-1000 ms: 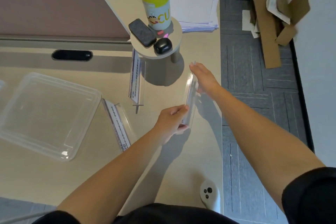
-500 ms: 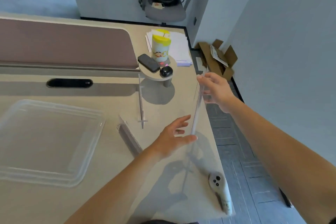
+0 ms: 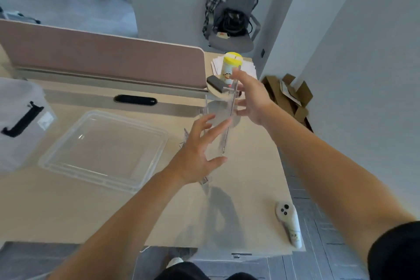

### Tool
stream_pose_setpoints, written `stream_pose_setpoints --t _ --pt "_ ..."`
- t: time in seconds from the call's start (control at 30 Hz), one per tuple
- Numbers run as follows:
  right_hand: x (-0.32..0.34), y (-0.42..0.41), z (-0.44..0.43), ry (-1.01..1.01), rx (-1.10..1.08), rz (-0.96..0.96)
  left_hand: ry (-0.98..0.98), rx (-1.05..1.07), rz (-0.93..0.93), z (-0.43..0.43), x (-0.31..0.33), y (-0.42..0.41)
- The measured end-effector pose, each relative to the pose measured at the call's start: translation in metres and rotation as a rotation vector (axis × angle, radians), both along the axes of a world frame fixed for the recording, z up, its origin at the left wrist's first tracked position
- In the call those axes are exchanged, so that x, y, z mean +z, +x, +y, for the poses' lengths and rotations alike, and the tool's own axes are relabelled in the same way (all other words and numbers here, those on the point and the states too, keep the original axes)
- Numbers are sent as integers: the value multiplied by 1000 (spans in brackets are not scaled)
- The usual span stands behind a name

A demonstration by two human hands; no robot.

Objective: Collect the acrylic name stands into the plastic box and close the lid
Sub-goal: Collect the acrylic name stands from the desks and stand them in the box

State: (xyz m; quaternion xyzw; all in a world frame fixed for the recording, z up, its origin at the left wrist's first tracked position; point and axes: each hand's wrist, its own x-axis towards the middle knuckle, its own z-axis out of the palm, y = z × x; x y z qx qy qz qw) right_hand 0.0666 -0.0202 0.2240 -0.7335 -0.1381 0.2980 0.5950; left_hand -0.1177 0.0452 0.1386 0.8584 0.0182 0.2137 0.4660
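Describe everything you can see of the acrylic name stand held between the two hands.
The acrylic name stand is a clear, thin, long plate, seen nearly edge-on as a narrow glinting line. It is held up above the table, steeply tilted, its far end by the yellow-lidded can. The right hand holds its upper part, fingers spread; the left hand is open at its lower end, the thumb just under it. No label can be made out.

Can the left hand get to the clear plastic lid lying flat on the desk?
Probably yes: the left hand hovers just right of the clear plastic lid, nothing between them, though it steadies the raised acrylic name stand.
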Motion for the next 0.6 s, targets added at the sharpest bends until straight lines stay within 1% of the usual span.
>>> stream_pose_setpoints --t 0.03,0.1,0.13,0.27,0.43,0.6 --pt "0 -10 5 7 11 6 87 40 -14 1 2 -10" --pt "-1 -28 16 18 51 18 150 102 9 4 5 -33" --pt "-1 -37 22 26 78 29 130 125 37 7 6 -45" --pt "0 -81 49 49 178 95 -64 222 207 22 8 -99" --pt "10 -153 97 79 353 147 -238 298 156 47 14 -172" --pt "20 -238 153 99 535 106 -290 370 117 93 13 -252"
